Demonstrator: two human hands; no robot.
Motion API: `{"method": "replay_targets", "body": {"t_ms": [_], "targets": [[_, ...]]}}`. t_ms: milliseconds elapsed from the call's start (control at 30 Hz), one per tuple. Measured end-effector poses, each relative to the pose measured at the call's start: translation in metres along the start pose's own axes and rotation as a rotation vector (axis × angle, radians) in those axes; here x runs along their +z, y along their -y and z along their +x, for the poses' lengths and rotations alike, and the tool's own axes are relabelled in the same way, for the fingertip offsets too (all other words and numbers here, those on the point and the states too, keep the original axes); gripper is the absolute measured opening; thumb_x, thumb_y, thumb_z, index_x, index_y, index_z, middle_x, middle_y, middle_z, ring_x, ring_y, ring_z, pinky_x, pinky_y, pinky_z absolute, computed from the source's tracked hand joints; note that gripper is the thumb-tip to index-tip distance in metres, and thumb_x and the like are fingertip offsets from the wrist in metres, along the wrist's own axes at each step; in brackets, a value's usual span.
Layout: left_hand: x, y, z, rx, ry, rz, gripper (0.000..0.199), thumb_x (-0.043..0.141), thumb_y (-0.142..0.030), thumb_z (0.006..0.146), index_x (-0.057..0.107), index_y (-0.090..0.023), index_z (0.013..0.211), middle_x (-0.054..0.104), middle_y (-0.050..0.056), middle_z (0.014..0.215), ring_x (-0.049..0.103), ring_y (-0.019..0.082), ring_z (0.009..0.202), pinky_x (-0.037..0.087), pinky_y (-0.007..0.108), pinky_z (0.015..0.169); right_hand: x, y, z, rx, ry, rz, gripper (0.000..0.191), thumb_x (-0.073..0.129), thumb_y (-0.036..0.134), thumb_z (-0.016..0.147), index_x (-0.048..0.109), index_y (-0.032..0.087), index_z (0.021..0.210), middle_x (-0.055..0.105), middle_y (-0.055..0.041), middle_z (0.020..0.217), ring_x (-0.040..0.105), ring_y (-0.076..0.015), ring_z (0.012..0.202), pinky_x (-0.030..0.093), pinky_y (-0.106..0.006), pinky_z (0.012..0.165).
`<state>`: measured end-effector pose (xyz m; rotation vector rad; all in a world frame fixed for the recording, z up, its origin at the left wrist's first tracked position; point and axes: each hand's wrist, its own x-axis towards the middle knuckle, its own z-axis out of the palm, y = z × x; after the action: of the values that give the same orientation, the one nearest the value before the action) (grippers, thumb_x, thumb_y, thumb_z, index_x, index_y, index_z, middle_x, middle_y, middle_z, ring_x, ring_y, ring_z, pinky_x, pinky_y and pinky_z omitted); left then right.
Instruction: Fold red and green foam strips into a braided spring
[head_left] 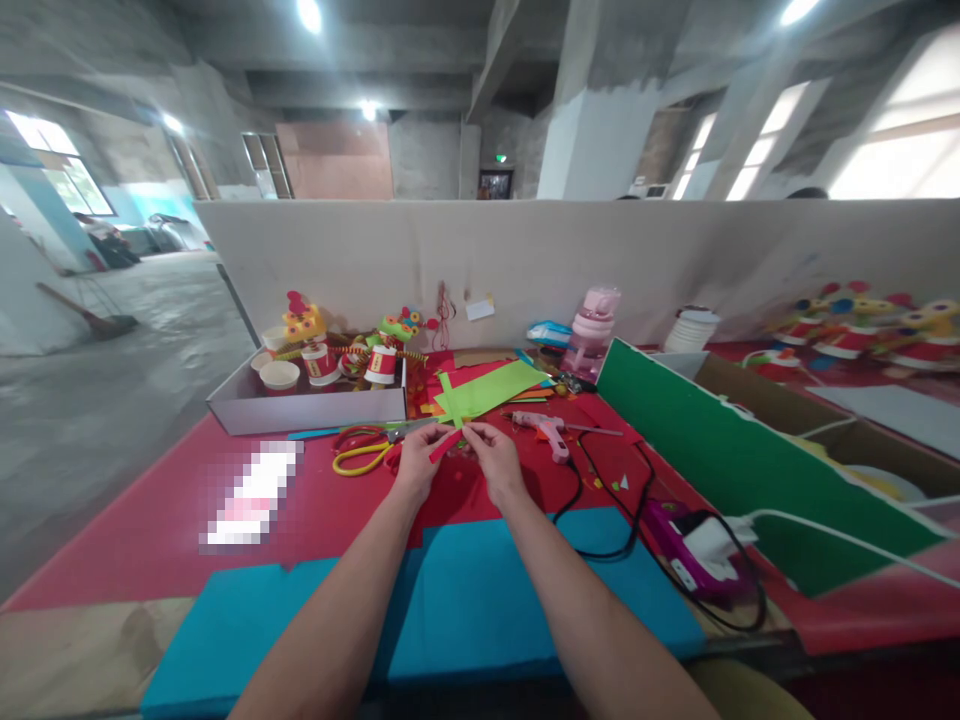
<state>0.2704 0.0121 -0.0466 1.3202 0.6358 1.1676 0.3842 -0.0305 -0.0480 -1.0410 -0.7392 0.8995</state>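
A red paper strip runs from my left hand up to my right hand, and both pinch it with closed fingers. At my right fingertips, a narrow green paper strip meets the red one and points away from me; whether they are joined I cannot tell. Scissors with red and yellow handles lie just left of my left hand. To the right of my right hand rests a pink glue gun. Behind the hands are wider green paper sheets.
A white box with paper cups and paper-cup figures stands at left. A blue board lies under my forearms. On the right are a purple power strip, cables and a green-sided box. A pink bottle stands behind.
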Motion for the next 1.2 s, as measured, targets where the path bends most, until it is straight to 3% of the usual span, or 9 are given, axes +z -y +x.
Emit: {"method": "replay_targets", "body": {"t_ms": [200,333,733,1200], "targets": [[0.0054,-0.0026,-0.0019,-0.050,-0.017,-0.107,0.026,0.078,-0.027,0.060,0.070,-0.013,0.081,0.064,0.001,0.066,0.055,0.011,0.058,0.043,0.024,0.060,-0.0007,-0.0006,0.0017,-0.022,-0.033,0.047,0.035,0.076,0.045,0.060,0.067,0.018,0.080,0.062,0.0019,0.061,0.056,-0.0129,0.057,0.047,-0.026,0.058],[0.0084,-0.0048,-0.0027,-0.075,-0.006,-0.127,0.030,0.079,-0.031,0.060,0.069,-0.013,0.082,0.067,0.003,0.071,0.058,0.013,0.062,0.045,0.026,0.063,0.0002,0.0001,0.0009,-0.005,-0.026,0.088,0.034,0.077,0.043,0.060,0.065,0.019,0.080,0.065,0.0008,0.066,0.058,-0.0131,0.057,0.049,-0.026,0.059],[0.0028,-0.0053,0.0027,-0.055,-0.042,-0.096,0.026,0.078,-0.032,0.061,0.065,-0.012,0.071,0.060,0.000,0.057,0.053,0.011,0.053,0.041,0.023,0.054,0.0011,0.0034,-0.0021,0.032,0.133,0.078,0.033,0.076,0.043,0.060,0.068,0.020,0.082,0.070,-0.0008,0.072,0.065,-0.0175,0.066,0.053,-0.034,0.074],[0.0001,-0.0023,0.0051,-0.081,-0.024,-0.013,0.026,0.075,-0.036,0.064,0.066,-0.012,0.064,0.060,0.003,0.053,0.053,0.012,0.052,0.040,0.023,0.054,0.0020,0.0036,-0.0005,0.035,-0.008,0.008,0.033,0.077,0.041,0.056,0.067,0.018,0.077,0.064,0.0011,0.062,0.060,-0.0149,0.061,0.052,-0.030,0.067]]}}
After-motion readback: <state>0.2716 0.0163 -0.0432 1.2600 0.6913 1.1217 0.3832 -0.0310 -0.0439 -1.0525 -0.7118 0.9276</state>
